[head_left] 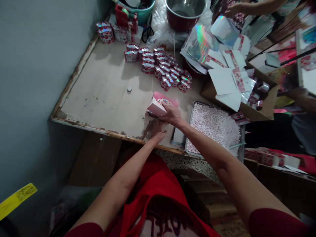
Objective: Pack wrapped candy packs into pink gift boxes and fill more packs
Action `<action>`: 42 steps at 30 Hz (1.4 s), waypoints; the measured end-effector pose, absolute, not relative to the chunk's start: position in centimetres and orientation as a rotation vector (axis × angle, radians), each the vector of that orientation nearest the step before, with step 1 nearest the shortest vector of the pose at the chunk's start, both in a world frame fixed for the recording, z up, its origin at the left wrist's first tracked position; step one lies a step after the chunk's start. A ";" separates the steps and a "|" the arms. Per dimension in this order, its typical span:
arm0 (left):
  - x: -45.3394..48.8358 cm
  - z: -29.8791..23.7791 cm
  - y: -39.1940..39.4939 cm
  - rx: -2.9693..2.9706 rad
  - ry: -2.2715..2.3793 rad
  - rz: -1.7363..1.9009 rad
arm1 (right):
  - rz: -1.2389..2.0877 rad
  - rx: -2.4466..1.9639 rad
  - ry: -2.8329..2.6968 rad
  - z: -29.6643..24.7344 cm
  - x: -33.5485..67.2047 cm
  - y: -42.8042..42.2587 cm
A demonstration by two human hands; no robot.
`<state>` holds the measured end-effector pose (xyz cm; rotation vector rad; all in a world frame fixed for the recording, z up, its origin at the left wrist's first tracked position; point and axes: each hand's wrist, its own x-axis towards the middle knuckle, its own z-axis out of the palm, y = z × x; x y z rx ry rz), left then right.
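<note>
A small pink-and-white printed carton (158, 106) is near the front of the worktable, with its pale end facing left. My right hand (171, 113) grips the carton from its right side, fingers over the top. Just below it, my left hand (156, 129) is low over the table near the front edge. That hand is blurred, and its fingers cannot be made out clearly. A dark printed edge shows beneath the carton; what it belongs to is partly hidden. Behind the carton stand several red packets (164, 67) with shiny silver tops, grouped in rows.
A metal tray (194, 115) of small pale pink pellets is at the right. Beyond it, a cardboard box (268, 110) holds packets and flat cartons. A steel bowl (186, 26), scissors (147, 33) and a red tape dispenser (122, 16) are at the back. Another person's hand (234, 10) reaches in at top right.
</note>
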<state>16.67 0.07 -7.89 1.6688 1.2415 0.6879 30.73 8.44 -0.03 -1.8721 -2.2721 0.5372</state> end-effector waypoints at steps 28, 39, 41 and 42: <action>6.2 -5.1 11.4 2.295 1.345 0.720 | 0.198 -1.899 -2.307 -1.4 29.2 5.9; 7.1 -3.0 15.8 2.478 0.655 0.691 | 0.187 -2.012 -2.221 -2.4 30.6 4.7; 7.7 -3.2 16.4 2.433 0.529 0.719 | 0.193 -2.032 -2.215 -2.2 30.6 4.6; 8.0 -3.4 16.4 2.399 0.482 0.740 | 0.196 -2.054 -2.208 -2.0 30.6 4.5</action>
